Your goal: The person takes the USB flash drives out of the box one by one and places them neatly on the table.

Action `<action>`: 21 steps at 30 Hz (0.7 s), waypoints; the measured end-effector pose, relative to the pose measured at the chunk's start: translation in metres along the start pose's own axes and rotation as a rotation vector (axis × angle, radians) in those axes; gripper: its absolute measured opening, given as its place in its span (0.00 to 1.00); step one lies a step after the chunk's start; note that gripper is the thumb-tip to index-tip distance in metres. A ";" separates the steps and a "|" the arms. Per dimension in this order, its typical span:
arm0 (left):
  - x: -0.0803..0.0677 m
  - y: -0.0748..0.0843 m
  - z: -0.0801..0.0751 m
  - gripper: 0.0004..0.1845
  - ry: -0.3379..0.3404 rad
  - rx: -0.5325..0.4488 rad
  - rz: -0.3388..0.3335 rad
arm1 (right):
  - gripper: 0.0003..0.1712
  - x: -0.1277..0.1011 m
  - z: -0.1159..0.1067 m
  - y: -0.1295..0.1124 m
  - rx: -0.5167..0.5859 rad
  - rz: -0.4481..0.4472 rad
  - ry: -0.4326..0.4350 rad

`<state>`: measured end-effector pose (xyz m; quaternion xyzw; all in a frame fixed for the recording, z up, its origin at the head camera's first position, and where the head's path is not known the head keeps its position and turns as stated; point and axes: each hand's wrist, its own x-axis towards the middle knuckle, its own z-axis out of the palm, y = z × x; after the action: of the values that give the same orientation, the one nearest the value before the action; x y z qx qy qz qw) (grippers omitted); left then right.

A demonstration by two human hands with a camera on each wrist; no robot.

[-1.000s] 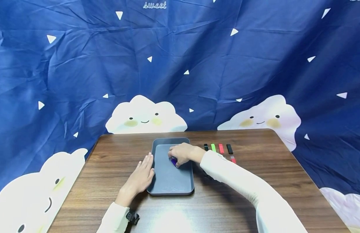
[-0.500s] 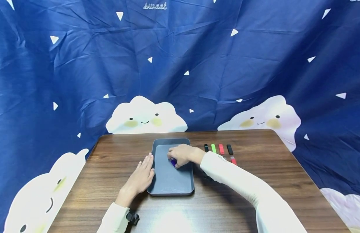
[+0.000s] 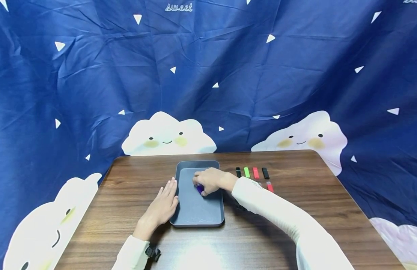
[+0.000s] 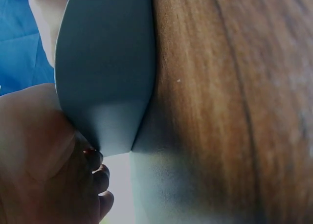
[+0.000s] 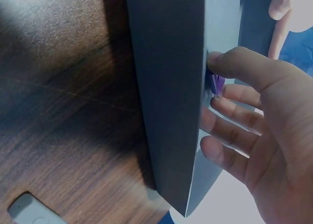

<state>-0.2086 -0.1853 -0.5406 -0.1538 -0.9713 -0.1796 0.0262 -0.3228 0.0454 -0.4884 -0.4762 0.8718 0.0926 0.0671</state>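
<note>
A dark grey rectangular tray (image 3: 196, 215) lies on the wooden table. Inside it, my right hand (image 3: 211, 180) reaches in over the right side and pinches a small purple USB stick (image 3: 199, 189) close over the tray floor. In the right wrist view the thumb and fingers (image 5: 239, 94) close round the purple stick, partly hidden behind the tray wall (image 5: 168, 87). My left hand (image 3: 162, 204) lies with straight fingers along the tray's left side. The left wrist view shows that hand (image 4: 39, 155) against the tray's outer wall (image 4: 105, 48).
Right of the tray is a row of small USB sticks: black (image 3: 238, 172), green (image 3: 247, 172), red (image 3: 256, 173) and black (image 3: 265, 173). Another red stick (image 3: 270, 186) lies in front, partly beside my sleeve. A grey stick (image 5: 34, 210) shows in the right wrist view.
My right hand, with the purple USB stick, has shifted very slightly left inside the tray. My left hand stays in place against the tray.
</note>
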 end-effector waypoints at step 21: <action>-0.002 0.000 0.002 0.33 0.015 0.007 0.002 | 0.24 -0.012 -0.005 0.000 -0.005 -0.015 0.076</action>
<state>-0.2065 -0.1857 -0.5427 -0.1532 -0.9716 -0.1773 0.0339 -0.3163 0.0538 -0.4808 -0.4862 0.8699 0.0761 0.0332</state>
